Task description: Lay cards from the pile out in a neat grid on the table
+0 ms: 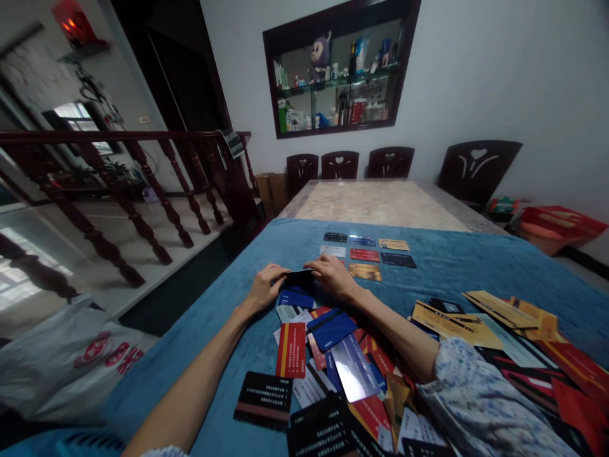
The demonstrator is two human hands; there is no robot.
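Roomy blue cloth point(236, 285), card point(299, 277) edges between left hand point(267, 284) and right hand point(333, 277).

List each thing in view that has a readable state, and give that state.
Left hand: closed on the held card's left end
Right hand: closed on its right end
Held card: seen nearly edge-on; face unclear
Laid-out cards: flat, in rows
Loose cards: heaped, overlapping
Blue cloth: spread over the dining table's near part
Red lamp: lit
White plastic bag: crumpled
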